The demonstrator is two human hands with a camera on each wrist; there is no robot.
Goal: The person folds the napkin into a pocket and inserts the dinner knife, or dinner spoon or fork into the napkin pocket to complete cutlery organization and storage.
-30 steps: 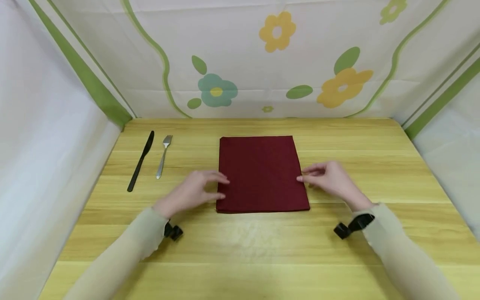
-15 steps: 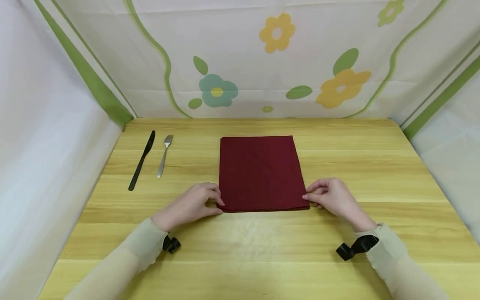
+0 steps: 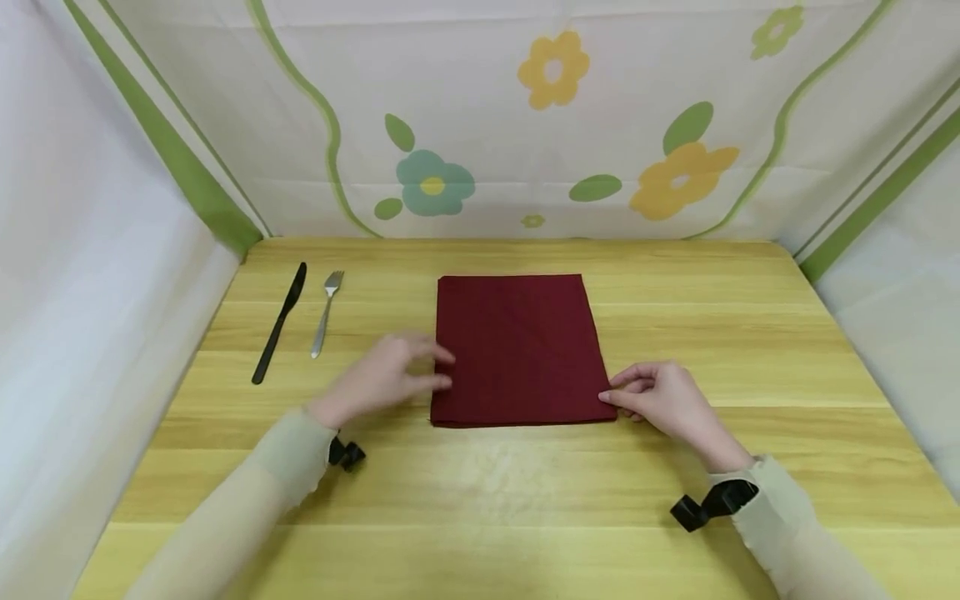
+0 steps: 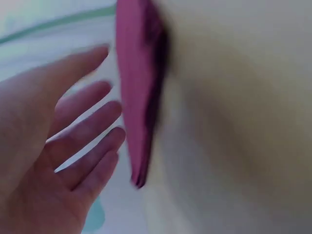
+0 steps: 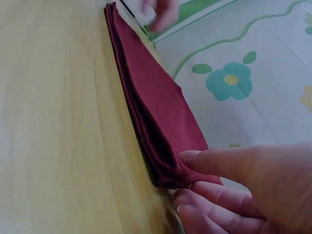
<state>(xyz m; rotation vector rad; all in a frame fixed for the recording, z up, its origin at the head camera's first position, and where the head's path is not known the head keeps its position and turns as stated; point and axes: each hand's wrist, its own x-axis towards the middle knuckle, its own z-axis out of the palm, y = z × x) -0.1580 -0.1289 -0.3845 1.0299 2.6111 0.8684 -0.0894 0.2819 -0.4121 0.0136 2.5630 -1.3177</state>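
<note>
A dark red cloth napkin (image 3: 517, 350), folded into a layered square, lies flat on the wooden table. At its near right corner my right hand (image 3: 663, 400) pinches the layers; the right wrist view shows the thumb (image 5: 192, 155) on top and the fingers at the edge below. My left hand (image 3: 386, 375) hovers by the left edge, slightly blurred, thumb and fingers apart and holding nothing. In the left wrist view those fingers (image 4: 90, 124) are loosely extended beside the napkin (image 4: 136, 92).
To the left lie a black knife (image 3: 280, 323) and a silver fork (image 3: 327, 315), side by side. The wooden table (image 3: 517, 517) ends at the back against a white curtain (image 3: 502, 108) printed with flowers. White cloth also hangs along both sides.
My right hand has slid down the napkin's right edge to the near corner and pinches there. My left hand reached the near left corner, then lifted off and moved back up the left side.
</note>
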